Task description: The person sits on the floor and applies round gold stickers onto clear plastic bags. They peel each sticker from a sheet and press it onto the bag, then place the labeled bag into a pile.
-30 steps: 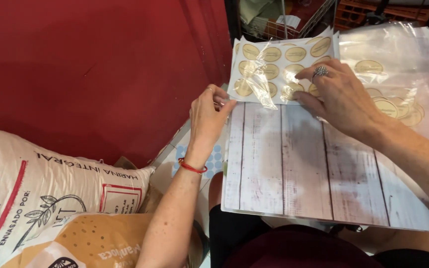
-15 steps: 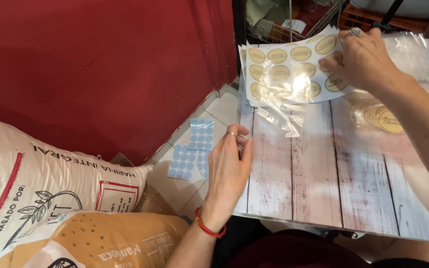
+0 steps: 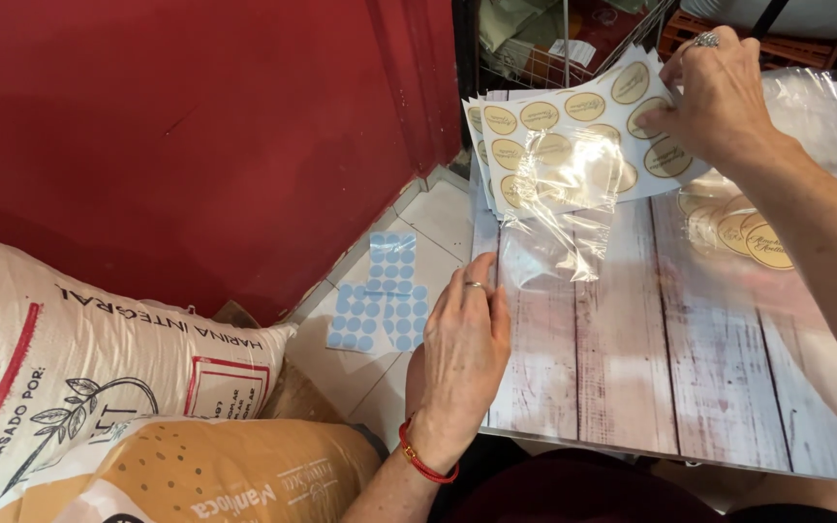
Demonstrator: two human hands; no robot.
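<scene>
My right hand (image 3: 719, 97) is shut on a small stack of white sheets with round beige stickers (image 3: 573, 131), held tilted above the far side of the wood-patterned tabletop (image 3: 632, 349). A crumpled clear plastic bag (image 3: 559, 218) hangs from the front of the sheets down to the tabletop. My left hand (image 3: 462, 353), with a ring and a red bracelet, rests palm down on the table's left edge and holds nothing. Its fingers lie straight and close together.
Two sheets of blue round stickers (image 3: 380, 305) lie on the tiled floor by the red wall (image 3: 196, 126). A white printed sack (image 3: 79, 358) and a tan bag (image 3: 205, 475) sit at lower left. More beige stickers under clear plastic (image 3: 743, 232) lie at the table's right.
My right hand lifted the sticker sheets up off the table. My left hand left the sheets and came down to the table's left edge.
</scene>
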